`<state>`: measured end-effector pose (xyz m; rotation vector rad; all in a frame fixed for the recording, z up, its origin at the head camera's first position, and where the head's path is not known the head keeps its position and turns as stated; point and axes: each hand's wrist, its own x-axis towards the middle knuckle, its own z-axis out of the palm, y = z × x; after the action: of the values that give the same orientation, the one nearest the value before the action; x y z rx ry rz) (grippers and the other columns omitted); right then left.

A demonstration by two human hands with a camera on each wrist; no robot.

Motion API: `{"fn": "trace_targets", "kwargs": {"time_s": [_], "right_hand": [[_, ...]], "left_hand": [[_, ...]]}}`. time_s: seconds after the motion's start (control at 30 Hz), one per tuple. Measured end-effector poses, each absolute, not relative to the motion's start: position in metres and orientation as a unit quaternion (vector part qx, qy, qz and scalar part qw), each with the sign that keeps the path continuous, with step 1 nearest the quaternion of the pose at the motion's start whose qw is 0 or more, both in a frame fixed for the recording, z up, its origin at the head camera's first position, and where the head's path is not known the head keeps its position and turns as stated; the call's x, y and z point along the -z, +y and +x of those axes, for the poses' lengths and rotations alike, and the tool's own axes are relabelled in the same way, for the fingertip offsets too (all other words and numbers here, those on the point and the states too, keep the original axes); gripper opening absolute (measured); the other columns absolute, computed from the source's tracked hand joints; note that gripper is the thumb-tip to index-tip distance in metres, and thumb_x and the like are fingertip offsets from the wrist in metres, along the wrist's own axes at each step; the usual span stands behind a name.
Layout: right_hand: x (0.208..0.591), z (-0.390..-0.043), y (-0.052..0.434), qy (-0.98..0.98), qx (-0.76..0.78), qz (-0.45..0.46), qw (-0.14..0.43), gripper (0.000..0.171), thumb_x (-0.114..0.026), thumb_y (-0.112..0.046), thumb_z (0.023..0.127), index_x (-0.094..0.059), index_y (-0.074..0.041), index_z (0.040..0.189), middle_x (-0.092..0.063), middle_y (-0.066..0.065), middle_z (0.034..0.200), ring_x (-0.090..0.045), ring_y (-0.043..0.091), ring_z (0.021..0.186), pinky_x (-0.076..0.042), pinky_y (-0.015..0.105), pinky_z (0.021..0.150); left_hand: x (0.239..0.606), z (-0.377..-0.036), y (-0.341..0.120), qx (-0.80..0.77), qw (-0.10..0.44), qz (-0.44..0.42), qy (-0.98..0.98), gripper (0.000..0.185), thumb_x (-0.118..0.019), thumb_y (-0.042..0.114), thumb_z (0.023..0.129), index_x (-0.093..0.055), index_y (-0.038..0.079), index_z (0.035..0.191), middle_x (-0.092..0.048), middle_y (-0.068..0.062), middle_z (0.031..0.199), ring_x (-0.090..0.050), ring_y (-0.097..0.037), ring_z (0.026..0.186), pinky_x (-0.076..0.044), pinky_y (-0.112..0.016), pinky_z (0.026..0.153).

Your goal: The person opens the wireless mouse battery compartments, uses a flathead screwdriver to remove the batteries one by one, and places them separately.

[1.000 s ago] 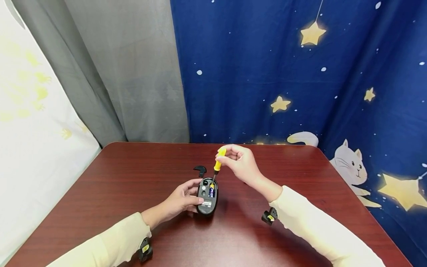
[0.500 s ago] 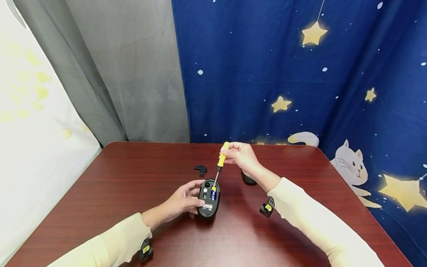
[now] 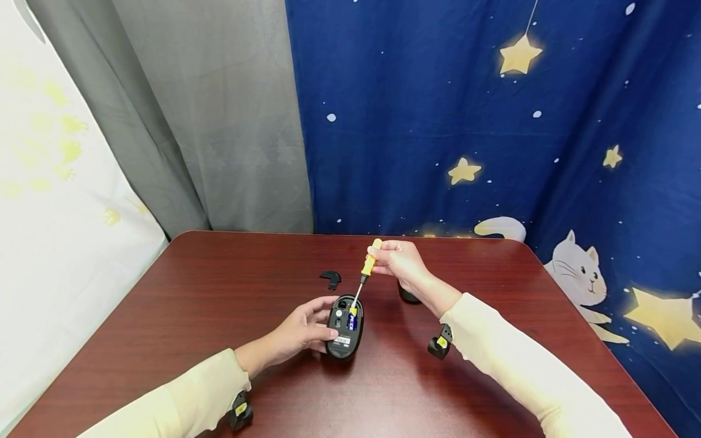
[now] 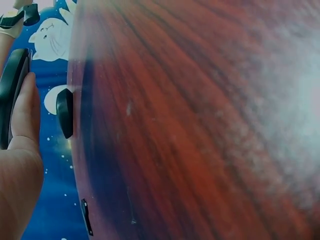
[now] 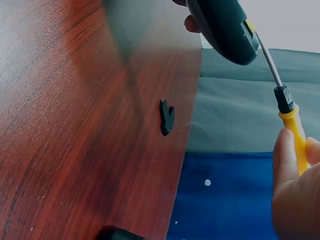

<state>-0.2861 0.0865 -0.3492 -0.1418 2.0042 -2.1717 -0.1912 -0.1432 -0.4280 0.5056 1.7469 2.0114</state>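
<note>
In the head view my left hand [image 3: 306, 328] holds a black computer mouse [image 3: 341, 332], its underside facing up toward me. A blue and yellow battery [image 3: 352, 320] lies in the mouse's uncovered battery slot. My right hand [image 3: 402, 263] grips a screwdriver by its yellow handle [image 3: 370, 260]. The shaft slants down, and its tip is at the battery's far end; whether it touches the battery or the slot's edge I cannot tell. In the right wrist view the screwdriver [image 5: 295, 131] meets the end of the mouse [image 5: 225, 32]. Thumb and mouse [image 4: 12, 92] show in the left wrist view.
A small black cover [image 3: 331, 279] lies on the reddish-brown table [image 3: 246, 267] beyond the mouse. Another rounded black object [image 3: 408, 295] stands on the table, partly hidden behind the right wrist. Blue and grey curtains hang behind the table's far edge.
My right hand has shifted a little right, and the screwdriver leans over more. The rounded black object has come into view behind the wrist. My left hand keeps its hold on the mouse.
</note>
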Motion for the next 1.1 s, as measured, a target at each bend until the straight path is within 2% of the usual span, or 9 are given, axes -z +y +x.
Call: {"fn": "trace_targets", "kwargs": {"time_s": [0.13, 0.3, 0.5, 0.7, 0.87, 1.1], "right_hand": [[0.347, -0.281, 0.088, 0.671, 0.733, -0.089, 0.063, 0.010, -0.067, -0.001, 0.089, -0.063, 0.006, 0.094, -0.070, 0.012, 0.085, -0.069, 0.015, 0.072, -0.057, 0.035, 0.073], [0.339, -0.270, 0.092, 0.672, 0.721, -0.170, -0.007, 0.020, -0.070, -0.002, 0.088, -0.062, 0.010, 0.102, -0.070, 0.016, 0.089, -0.070, 0.019, 0.077, -0.057, 0.040, 0.074], [0.334, -0.252, 0.091, 0.680, 0.677, -0.272, -0.073, 0.019, -0.072, 0.000, 0.086, -0.064, 0.008, 0.101, -0.070, 0.017, 0.091, -0.070, 0.021, 0.080, -0.056, 0.040, 0.076], [0.316, -0.215, 0.085, 0.688, 0.611, -0.376, -0.113, 0.016, -0.069, 0.015, 0.081, -0.063, 0.012, 0.096, -0.068, 0.021, 0.088, -0.069, 0.034, 0.079, -0.057, 0.032, 0.073], [0.309, -0.209, 0.080, 0.696, 0.587, -0.397, -0.116, 0.013, -0.069, 0.015, 0.081, -0.063, 0.011, 0.091, -0.068, 0.021, 0.084, -0.069, 0.036, 0.074, -0.057, 0.032, 0.069], [0.325, -0.241, 0.083, 0.704, 0.624, -0.332, -0.069, 0.013, -0.068, 0.007, 0.086, -0.063, 0.009, 0.098, -0.068, 0.023, 0.089, -0.068, 0.038, 0.078, -0.057, 0.032, 0.070]], "left_hand": [[0.427, -0.192, -0.143, -0.727, 0.213, 0.174, 0.629, 0.070, -0.066, -0.001, 0.088, -0.029, 0.001, 0.148, -0.055, -0.023, 0.128, -0.066, -0.028, 0.097, -0.057, -0.042, 0.073], [0.425, -0.194, -0.144, -0.732, 0.204, 0.168, 0.627, 0.069, -0.064, -0.001, 0.089, -0.028, 0.000, 0.148, -0.055, -0.023, 0.127, -0.066, -0.027, 0.095, -0.057, -0.040, 0.071], [0.424, -0.195, -0.145, -0.731, 0.202, 0.159, 0.632, 0.067, -0.063, 0.000, 0.090, -0.028, 0.000, 0.148, -0.056, -0.021, 0.126, -0.066, -0.024, 0.093, -0.057, -0.035, 0.069], [0.426, -0.194, -0.147, -0.734, 0.201, 0.151, 0.631, 0.067, -0.063, 0.001, 0.090, -0.028, -0.001, 0.148, -0.057, -0.020, 0.124, -0.066, -0.022, 0.091, -0.057, -0.033, 0.067], [0.426, -0.194, -0.147, -0.734, 0.197, 0.153, 0.632, 0.067, -0.063, 0.000, 0.090, -0.028, -0.001, 0.148, -0.057, -0.021, 0.126, -0.067, -0.024, 0.092, -0.058, -0.035, 0.069], [0.427, -0.192, -0.146, -0.736, 0.202, 0.163, 0.625, 0.069, -0.064, 0.000, 0.090, -0.027, -0.002, 0.148, -0.055, -0.023, 0.128, -0.066, -0.027, 0.095, -0.057, -0.041, 0.073]]}}
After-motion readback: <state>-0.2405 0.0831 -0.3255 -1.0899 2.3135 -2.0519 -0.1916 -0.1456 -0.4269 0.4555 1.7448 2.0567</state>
